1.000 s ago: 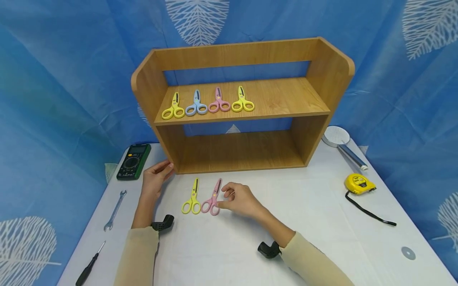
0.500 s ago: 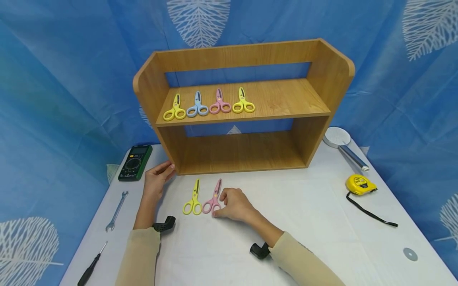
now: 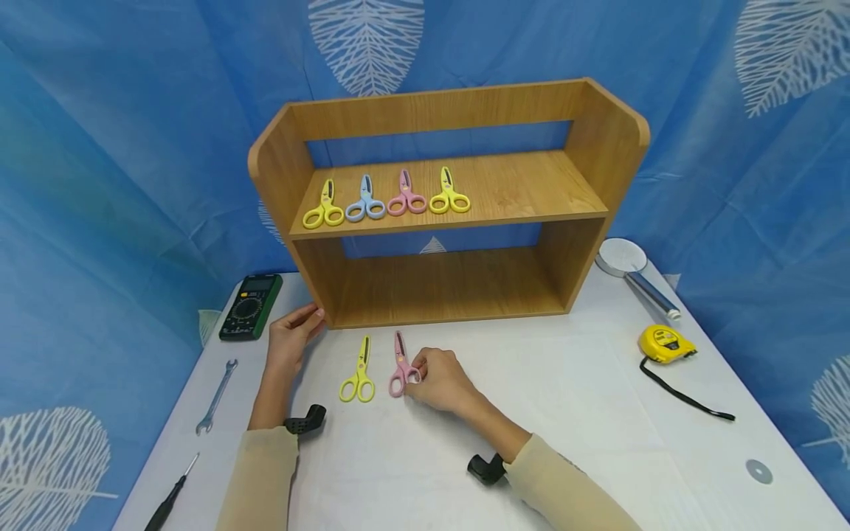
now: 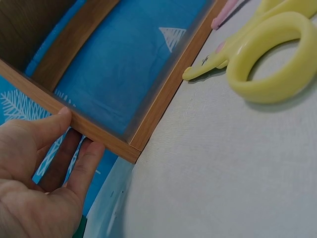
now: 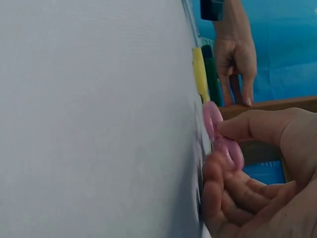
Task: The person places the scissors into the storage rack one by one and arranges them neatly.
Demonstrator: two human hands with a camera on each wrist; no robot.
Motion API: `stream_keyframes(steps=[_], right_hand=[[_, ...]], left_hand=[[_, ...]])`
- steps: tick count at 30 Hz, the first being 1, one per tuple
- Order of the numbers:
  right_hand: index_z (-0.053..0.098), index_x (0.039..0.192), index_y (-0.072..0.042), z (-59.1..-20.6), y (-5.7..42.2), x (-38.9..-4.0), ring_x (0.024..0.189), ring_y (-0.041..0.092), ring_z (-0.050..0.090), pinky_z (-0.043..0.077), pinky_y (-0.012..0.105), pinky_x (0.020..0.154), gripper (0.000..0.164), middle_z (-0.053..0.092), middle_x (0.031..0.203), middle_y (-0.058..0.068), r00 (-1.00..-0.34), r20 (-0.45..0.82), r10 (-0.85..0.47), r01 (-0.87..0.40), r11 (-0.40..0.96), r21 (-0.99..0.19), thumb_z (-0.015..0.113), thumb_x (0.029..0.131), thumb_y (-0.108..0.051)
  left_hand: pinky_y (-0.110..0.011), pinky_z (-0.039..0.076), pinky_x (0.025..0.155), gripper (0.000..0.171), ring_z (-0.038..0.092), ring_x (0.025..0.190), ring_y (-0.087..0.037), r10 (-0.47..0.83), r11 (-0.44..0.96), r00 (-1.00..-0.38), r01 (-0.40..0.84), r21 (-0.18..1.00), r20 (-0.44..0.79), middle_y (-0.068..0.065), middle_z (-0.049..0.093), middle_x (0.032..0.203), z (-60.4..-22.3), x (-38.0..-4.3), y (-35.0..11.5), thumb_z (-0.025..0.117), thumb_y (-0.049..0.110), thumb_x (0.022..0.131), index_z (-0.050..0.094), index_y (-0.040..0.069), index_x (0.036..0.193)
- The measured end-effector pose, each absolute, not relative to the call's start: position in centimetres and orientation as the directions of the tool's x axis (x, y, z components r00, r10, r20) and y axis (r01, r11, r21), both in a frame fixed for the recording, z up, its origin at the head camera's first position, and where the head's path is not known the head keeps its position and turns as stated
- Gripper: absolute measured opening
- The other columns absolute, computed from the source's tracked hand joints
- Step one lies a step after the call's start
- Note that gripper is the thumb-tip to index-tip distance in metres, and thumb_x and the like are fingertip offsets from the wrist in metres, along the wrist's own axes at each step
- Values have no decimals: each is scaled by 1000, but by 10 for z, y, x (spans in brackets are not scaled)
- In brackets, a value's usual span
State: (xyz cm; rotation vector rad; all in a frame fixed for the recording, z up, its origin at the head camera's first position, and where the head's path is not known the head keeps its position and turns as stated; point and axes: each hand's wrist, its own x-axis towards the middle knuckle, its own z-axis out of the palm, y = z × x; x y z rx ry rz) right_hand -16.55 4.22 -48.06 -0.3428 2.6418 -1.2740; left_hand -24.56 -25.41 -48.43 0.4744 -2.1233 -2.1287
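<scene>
In the head view my right hand pinches the handle of the pink scissors between thumb and fingers, low over the white table. The right wrist view shows the thumb and fingertips on the pink handle loops. Just left of them lie yellow scissors, blades pointing toward the shelf. My left hand rests its fingertips and thumb against the lower left side of the wooden shelf. Those fingers are fairly straight at the panel's edge in the left wrist view.
On the upper board stand out yellow, blue, pink and yellow scissors in a row. A multimeter, wrench and screwdriver lie left. A magnifying glass, tape measure and washer lie right.
My right hand has closed on the pink scissors' handle. The scissors have shifted right and turned more upright, widening the gap to the yellow pair. My left hand stays at the shelf.
</scene>
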Motion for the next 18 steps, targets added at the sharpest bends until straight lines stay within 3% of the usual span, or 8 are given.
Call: stream_keyframes(steps=[4, 8, 18], right_hand=[[69, 105, -3, -475, 57, -166, 58, 10, 60, 51, 24, 50, 29, 69, 72, -2, -954, -63, -292, -98, 504, -858, 84, 82, -14], [72, 107, -6, -456, 77, -159, 63, 10, 63, 53, 25, 53, 28, 72, 75, -3, -952, -30, -304, -111, 437, -893, 82, 82, -12], [72, 118, -6, -351, 142, -150, 80, 20, 69, 61, 25, 70, 32, 75, 89, 6, -939, 153, -307, -259, 341, -904, 82, 88, -12]], left_hand=[[-23, 60, 93, 45, 73, 106, -11, -287, -18, -945, -156, 988, -154, -15, 63, 137, -483, -245, -253, 74, 16, 96, 64, 5, 139], [-23, 60, 94, 45, 72, 108, -12, -285, -13, -945, -164, 986, -160, -14, 62, 137, -483, -245, -253, 73, 16, 97, 64, 6, 140], [-24, 59, 95, 45, 73, 107, -11, -284, -18, -944, -170, 985, -169, -10, 65, 132, -482, -245, -254, 74, 19, 95, 66, 7, 138]])
